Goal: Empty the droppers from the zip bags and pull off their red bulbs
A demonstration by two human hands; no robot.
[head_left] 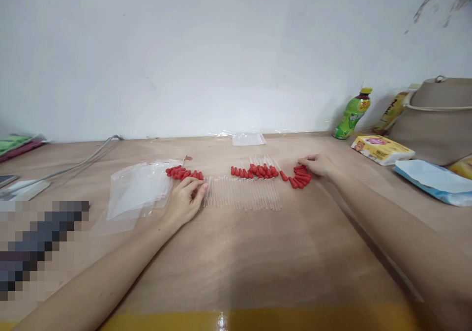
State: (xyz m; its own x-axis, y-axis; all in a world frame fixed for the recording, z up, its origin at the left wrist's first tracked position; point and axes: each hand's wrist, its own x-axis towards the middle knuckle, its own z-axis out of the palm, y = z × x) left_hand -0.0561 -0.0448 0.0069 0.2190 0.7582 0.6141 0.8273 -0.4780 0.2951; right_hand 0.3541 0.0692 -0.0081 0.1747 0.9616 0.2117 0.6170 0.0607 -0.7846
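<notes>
A row of thin clear dropper tubes [243, 193] lies side by side on the brown table, their upper ends by a cluster of red rubber bulbs [263, 170]. At the row's left end is my left hand [186, 198], its fingers curled and thumb drawn in around the outermost tube. More red bulbs [182, 173] lie just beyond those fingers. My right hand [317, 165] reaches to a fanned group of red bulbs [301, 177] on the right, fingertips pinched at the topmost bulb. Some clear tubes [261, 160] extend behind the middle cluster.
Clear plastic bags [136, 191] lie on the left, with another small bag [249, 139] by the wall. A cable [81, 163] crosses the far left. To the right stand a green bottle [352, 114], a yellow tissue pack [381, 149], a blue-white packet [435, 181] and a grey bag [435, 124].
</notes>
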